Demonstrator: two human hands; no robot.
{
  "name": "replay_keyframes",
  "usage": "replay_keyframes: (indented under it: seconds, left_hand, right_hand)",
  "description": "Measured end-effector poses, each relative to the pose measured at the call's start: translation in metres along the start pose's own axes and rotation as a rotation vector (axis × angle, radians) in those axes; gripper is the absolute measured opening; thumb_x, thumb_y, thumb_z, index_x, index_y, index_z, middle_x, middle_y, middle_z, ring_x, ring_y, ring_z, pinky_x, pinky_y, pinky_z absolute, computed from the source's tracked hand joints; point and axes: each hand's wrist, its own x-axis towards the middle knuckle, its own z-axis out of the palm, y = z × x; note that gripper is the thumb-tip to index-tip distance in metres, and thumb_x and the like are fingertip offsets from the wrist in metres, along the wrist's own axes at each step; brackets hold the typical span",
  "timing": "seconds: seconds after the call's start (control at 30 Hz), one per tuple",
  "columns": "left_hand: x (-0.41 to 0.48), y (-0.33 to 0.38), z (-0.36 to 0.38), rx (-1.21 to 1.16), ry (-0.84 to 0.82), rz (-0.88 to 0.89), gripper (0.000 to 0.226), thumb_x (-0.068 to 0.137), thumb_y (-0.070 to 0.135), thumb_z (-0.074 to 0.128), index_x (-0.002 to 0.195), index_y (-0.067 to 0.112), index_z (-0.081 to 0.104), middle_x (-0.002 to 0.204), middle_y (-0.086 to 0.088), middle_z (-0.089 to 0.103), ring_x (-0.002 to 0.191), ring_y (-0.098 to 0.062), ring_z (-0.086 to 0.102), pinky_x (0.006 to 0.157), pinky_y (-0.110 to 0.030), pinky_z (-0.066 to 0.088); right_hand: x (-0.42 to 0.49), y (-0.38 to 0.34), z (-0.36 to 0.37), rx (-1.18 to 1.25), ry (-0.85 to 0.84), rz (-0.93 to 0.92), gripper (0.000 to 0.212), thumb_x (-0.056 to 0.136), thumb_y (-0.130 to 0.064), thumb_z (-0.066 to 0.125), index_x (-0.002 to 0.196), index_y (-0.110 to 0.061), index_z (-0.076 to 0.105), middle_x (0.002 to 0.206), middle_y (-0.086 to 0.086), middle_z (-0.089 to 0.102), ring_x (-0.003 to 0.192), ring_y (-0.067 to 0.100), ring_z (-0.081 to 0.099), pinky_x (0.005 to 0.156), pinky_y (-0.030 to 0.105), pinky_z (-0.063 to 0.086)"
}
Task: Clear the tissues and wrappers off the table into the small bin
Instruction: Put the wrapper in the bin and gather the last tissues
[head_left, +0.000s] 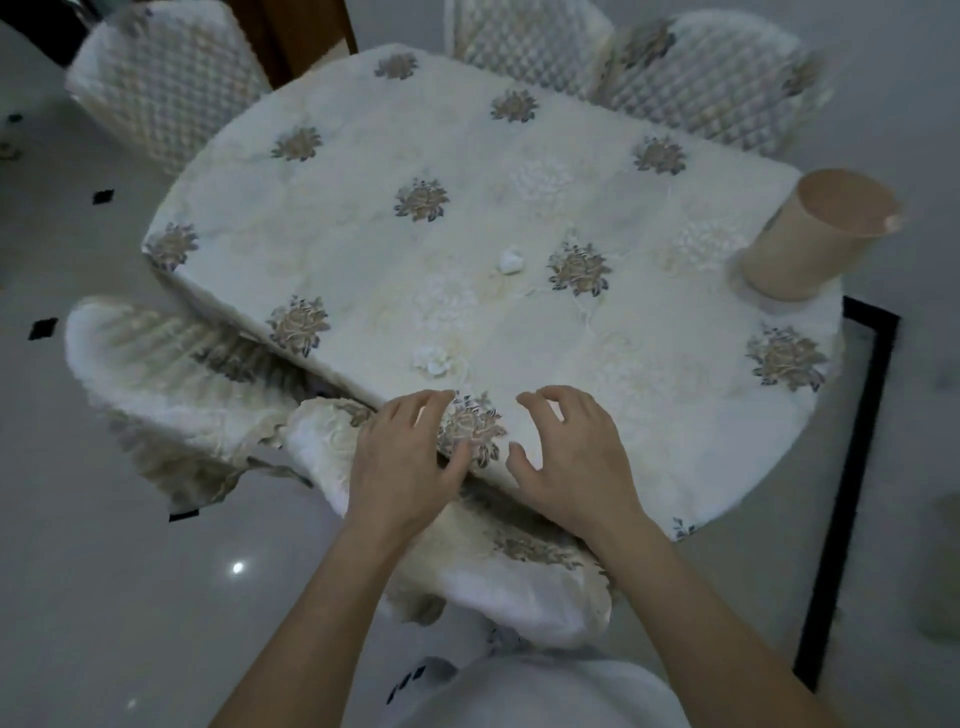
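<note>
While the left hand (402, 460) and right hand (574, 460) hover empty, fingers loosely curled, better to pinch first the crumpled tissue (432, 359) farthest from the small bin (789, 257), lifting it whole.

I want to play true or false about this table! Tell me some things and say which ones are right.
1. The small bin stands on the table. True.
2. The left hand holds a tissue. False: it holds nothing.
3. Two crumpled tissues lie on the cloth, a near tissue and a far tissue. True.
4. The right hand is reaching into the bin. False: it is at the table's near edge, apart from the bin.
</note>
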Motion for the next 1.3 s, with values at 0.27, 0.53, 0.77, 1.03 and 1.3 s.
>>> replay_keyframes:
  seconds: [0.27, 0.53, 0.77, 1.03, 1.3]
  left_hand:
    - [0.070, -0.026, 0.018, 0.019, -0.111, 0.091, 0.051, 0.087, 0.049, 0.046, 0.129, 0.020, 0.055, 0.127, -0.002, 0.062, 0.117, -0.025, 0.055, 0.094, -0.044, 0.048]
    - [0.137, -0.081, 0.048, -0.037, -0.264, 0.108, 0.048, 0.087, 0.039, 0.060, 0.130, 0.020, 0.054, 0.135, -0.003, 0.055, 0.119, -0.028, 0.052, 0.090, -0.045, 0.050]
    - [0.176, -0.116, 0.093, -0.062, -0.522, 0.302, 0.054, 0.085, 0.040, 0.062, 0.136, 0.032, 0.047, 0.146, -0.005, 0.041, 0.124, -0.029, 0.043, 0.087, -0.043, 0.053]
    - [0.193, -0.148, 0.120, -0.159, -0.524, 0.461, 0.037, 0.077, 0.010, 0.059, 0.113, 0.017, 0.061, 0.109, -0.008, 0.056, 0.097, -0.027, 0.052, 0.071, -0.043, 0.053]
    - [0.234, -0.178, 0.120, -0.234, -0.397, 0.402, 0.018, 0.087, 0.013, 0.059, 0.106, 0.012, 0.059, 0.092, -0.003, 0.049, 0.079, -0.017, 0.046, 0.061, -0.029, 0.043]
  right_hand:
    - [0.032, 0.027, 0.006, -0.022, 0.020, 0.136, 0.045, 0.083, -0.037, 0.056, 0.123, -0.017, 0.059, 0.121, 0.007, 0.059, 0.116, 0.026, 0.052, 0.096, 0.043, 0.044]
    - [0.097, 0.034, 0.039, -0.034, -0.018, 0.294, 0.047, 0.083, -0.036, 0.060, 0.126, -0.017, 0.058, 0.122, 0.008, 0.058, 0.112, 0.028, 0.055, 0.092, 0.045, 0.046]
    - [0.169, 0.030, 0.065, -0.053, -0.093, 0.352, 0.051, 0.086, -0.038, 0.055, 0.132, -0.017, 0.052, 0.125, 0.011, 0.056, 0.110, 0.031, 0.055, 0.088, 0.043, 0.047]
    - [0.234, 0.044, 0.096, -0.058, -0.183, 0.408, 0.052, 0.089, -0.036, 0.053, 0.137, -0.018, 0.045, 0.128, 0.011, 0.050, 0.110, 0.030, 0.050, 0.080, 0.042, 0.049]
    - [0.300, 0.057, 0.123, 0.056, -0.158, 0.508, 0.065, 0.088, -0.040, 0.057, 0.144, -0.024, 0.029, 0.135, 0.014, 0.040, 0.110, 0.036, 0.054, 0.078, 0.045, 0.052]
